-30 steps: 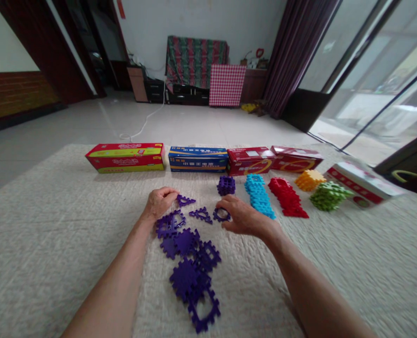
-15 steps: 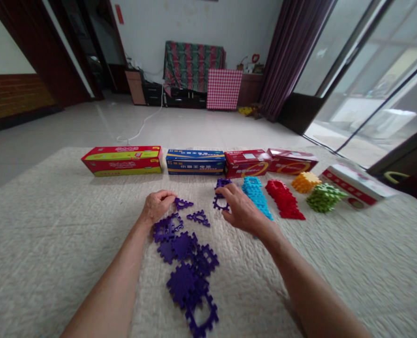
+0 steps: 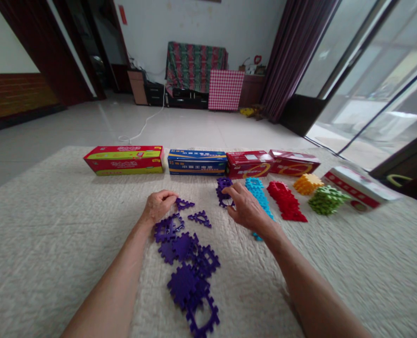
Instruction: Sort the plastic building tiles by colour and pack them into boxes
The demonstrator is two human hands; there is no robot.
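Observation:
My left hand is closed, its thumb and forefinger pinching the corner of a purple triangular interlocking tile. My right hand hovers at a short row of overlapping purple tiles, thumb and forefinger apart beside a hollow tile at its near end. Between the hands lies another purple triangle. Closer to me, a loose heap of purple toothed tiles is spread over the cloth, some solid, some with cut-out centres.
Right of my right hand run light blue tiles, partly under the forearm, then red tiles, orange tiles and green tiles. Behind stand a red-and-yellow box, a blue box, two dark red boxes and a white-and-red box.
My right hand has drawn slightly right and its fingers have parted from the hollow purple tile, which now lies on the row. My left hand stays at the triangle. The view has shifted slightly.

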